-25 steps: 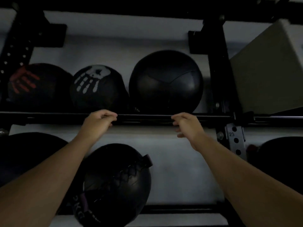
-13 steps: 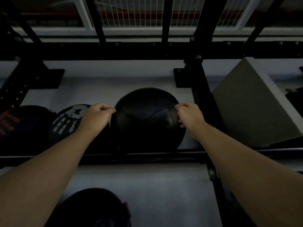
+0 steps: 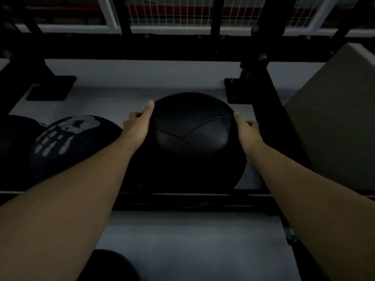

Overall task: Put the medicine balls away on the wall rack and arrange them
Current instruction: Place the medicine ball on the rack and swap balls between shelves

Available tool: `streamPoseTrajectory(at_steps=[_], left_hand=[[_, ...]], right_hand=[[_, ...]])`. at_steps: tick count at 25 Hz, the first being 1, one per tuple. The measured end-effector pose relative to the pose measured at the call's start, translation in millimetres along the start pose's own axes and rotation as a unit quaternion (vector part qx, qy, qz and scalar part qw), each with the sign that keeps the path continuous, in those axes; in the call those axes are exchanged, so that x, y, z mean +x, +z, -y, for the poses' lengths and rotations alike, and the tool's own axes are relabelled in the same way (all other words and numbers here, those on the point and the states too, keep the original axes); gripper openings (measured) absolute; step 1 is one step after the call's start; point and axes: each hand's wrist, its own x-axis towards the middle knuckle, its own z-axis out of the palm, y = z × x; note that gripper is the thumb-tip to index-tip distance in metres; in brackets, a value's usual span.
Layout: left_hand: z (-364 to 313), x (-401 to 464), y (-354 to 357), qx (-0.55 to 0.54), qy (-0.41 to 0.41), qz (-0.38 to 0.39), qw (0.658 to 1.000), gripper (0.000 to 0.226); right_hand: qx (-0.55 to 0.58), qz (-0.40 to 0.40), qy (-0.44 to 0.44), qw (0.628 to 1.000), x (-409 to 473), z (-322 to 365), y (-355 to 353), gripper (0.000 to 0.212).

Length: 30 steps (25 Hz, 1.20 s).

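Both bare forearms stretched up and forward toward the plain black medicine ball (image 3: 190, 138). Left hand (image 3: 138, 125) pressed flat against the ball's left flank, thumb pointing up along its curve, fingers (image 3: 134, 115) spread and wrapped round the far side. Right hand (image 3: 244, 128) mirrored on the ball's right flank, thumb tip up at the seam, fingers (image 3: 252, 124) apart and curled behind. Ball clasped between the two palms.

Smooth, matte black leather, large and round, stitched panels meeting in a Y-shaped seam on the front face. Seated on the black rail (image 3: 182, 196) of the wall rack, against the pale wall. Whether lifted clear of the rail: cannot tell, underside lost in shadow.

Just left of the ball, a smaller black medicine ball with a white skull print (image 3: 69, 134), close beside the left wrist. Right of the ball, a black upright post (image 3: 269, 110), then a grey padded box (image 3: 334, 122). Above the ball, a black crossbeam and white wire mesh (image 3: 172, 11).
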Motion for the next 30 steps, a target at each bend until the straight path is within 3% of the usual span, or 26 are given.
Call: streamPoseTrajectory(at_steps=[3, 7, 11, 16, 20, 23, 26, 30], left_hand=[[11.5, 18.7, 11.2, -0.082, 0.009, 0.005, 0.997, 0.096], [23.4, 39.0, 15.4, -0.172, 0.037, 0.000, 0.984, 0.054], [26.1, 37.8, 13.5, -0.174, 0.051, 0.020, 0.983, 0.077], [22.6, 18.5, 9.5, -0.208, 0.038, 0.054, 0.976, 0.051], [8.3, -7.4, 2.0, -0.240, 0.016, 0.078, 0.967, 0.049], [-13.7, -31.3, -14.7, -0.271, 0.008, 0.074, 0.960, 0.061], [-41.9, -49.4, -32.5, -0.277, 0.004, 0.076, 0.958, 0.056], [-60.7, -83.9, -57.7, -0.300, -0.033, 0.115, 0.946, 0.070]], right_hand=[[0.055, 0.067, 0.026, 0.996, 34.0, -22.3, 1.9, 0.091], [0.167, 0.147, 0.016, 0.975, 60.9, -41.8, 7.6, 0.072], [0.177, 0.156, -0.002, 0.972, 65.7, -44.5, 9.4, 0.066], [0.178, 0.167, -0.012, 0.970, 44.3, -38.8, 0.6, 0.059], [0.166, 0.160, -0.022, 0.973, 18.0, -26.3, -15.4, 0.055], [0.155, 0.154, -0.019, 0.976, -1.0, -5.3, -33.0, 0.065], [0.165, 0.160, -0.016, 0.973, -24.6, 26.1, -45.9, 0.082], [0.174, 0.122, 0.004, 0.977, -77.2, 61.7, -59.0, 0.086]])
